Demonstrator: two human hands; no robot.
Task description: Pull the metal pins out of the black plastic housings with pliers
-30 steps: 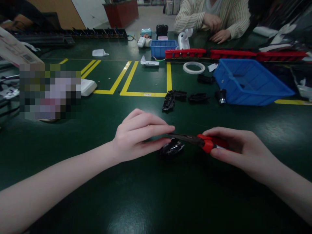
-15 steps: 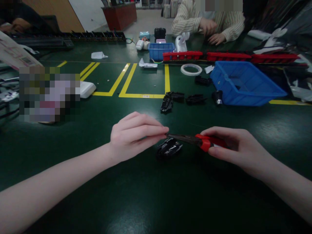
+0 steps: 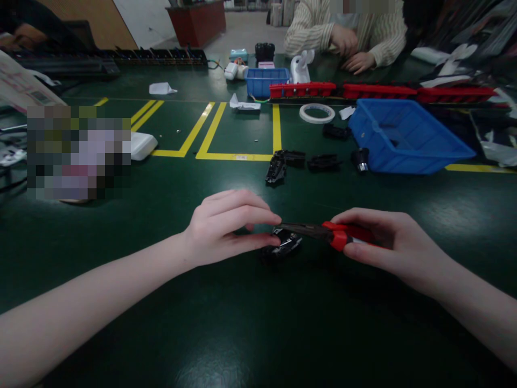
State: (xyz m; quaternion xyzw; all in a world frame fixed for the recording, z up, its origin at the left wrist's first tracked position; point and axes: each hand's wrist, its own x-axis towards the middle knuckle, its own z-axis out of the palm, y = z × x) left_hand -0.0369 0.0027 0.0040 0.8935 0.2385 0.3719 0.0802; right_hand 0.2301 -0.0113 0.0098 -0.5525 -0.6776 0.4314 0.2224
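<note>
My right hand (image 3: 388, 237) is closed around the red handles of long-nose pliers (image 3: 307, 230), whose dark jaws point left. At the jaw tips is my left hand (image 3: 230, 229), with thumb and forefinger apart and nothing visible between them. Its forefinger is right by the tip; whether they touch I cannot tell. Just below the jaws lies a black plastic part (image 3: 288, 245) with a small shiny metal piece on it, partly covered by my left thumb. Anything tiny in the jaws is too small to make out.
Farther back lie similar black parts (image 3: 277, 167), a black cylindrical piece (image 3: 361, 160) and a roll of tape (image 3: 317, 113). A blue bin (image 3: 416, 156) stands at right, near red strips (image 3: 379, 93). Across the table a person in a striped sleeve (image 3: 309, 32) sits with hands together.
My left thumb has dropped away from the forefinger, opening the pinch at the pliers' tip. The pliers and my right hand have hardly moved.
</note>
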